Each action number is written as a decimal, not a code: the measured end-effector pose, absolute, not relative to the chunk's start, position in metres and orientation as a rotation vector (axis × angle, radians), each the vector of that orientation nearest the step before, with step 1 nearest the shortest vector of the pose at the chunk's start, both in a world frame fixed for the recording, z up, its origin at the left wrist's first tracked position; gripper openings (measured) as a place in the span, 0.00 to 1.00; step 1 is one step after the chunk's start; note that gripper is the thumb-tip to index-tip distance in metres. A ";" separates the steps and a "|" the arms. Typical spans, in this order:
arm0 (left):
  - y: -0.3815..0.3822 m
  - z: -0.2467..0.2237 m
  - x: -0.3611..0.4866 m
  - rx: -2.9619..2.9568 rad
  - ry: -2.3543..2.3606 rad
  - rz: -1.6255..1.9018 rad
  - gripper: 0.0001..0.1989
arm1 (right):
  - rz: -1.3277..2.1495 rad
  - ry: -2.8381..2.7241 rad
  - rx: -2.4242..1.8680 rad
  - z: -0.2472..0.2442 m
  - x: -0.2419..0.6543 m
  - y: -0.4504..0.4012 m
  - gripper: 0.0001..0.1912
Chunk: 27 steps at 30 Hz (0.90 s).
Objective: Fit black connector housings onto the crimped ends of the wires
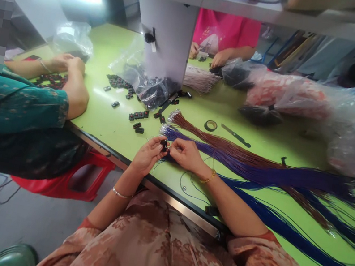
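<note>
Head view: I look down on a green workbench [107, 51], with both of the wearer's hands meeting near its front edge;
Left hand [146, 157]: thumb and fingers clamped on a small black connector [163, 145]; a silver bracelet [120, 193] circles the wrist;
Black connector: held up at the left fingertips, just beside the right fingertips;
Right hand [185, 153]: thumb and fingers drawn together in a pinch; I cannot tell what, if anything, lies between them;
Wires: a brown bundle [198, 130] and a purple bundle [243, 164] lie beyond the right hand, a blue bundle [273, 212] beyond its forearm;
Loose parts: black blocks [138, 115] sit past the left hand; a tape roll [210, 125] lies near a flat blade [235, 136];
Co-workers: one person's hands [73, 65] are at the left; another person in a pink shirt [226, 32] works opposite
</note>
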<state>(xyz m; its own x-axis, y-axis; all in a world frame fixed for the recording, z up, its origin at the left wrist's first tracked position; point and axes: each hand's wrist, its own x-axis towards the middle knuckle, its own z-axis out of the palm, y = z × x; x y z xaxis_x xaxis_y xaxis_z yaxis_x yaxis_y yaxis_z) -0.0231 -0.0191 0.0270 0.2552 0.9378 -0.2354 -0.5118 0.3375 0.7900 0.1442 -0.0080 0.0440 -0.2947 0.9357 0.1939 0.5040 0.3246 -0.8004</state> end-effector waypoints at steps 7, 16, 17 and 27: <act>-0.022 0.017 -0.015 0.728 0.929 1.175 0.19 | 0.737 -2.061 -1.182 0.041 0.142 -0.008 0.08; -0.024 0.015 -0.015 0.772 0.989 1.159 0.20 | 0.705 -2.157 -1.218 0.038 0.140 -0.009 0.10; -0.024 0.016 -0.016 0.768 0.993 1.150 0.20 | 0.729 -2.165 -1.211 0.039 0.144 -0.004 0.10; -0.010 0.014 -0.019 0.716 0.977 1.121 0.20 | 0.467 -2.218 -1.629 0.025 0.178 0.061 0.06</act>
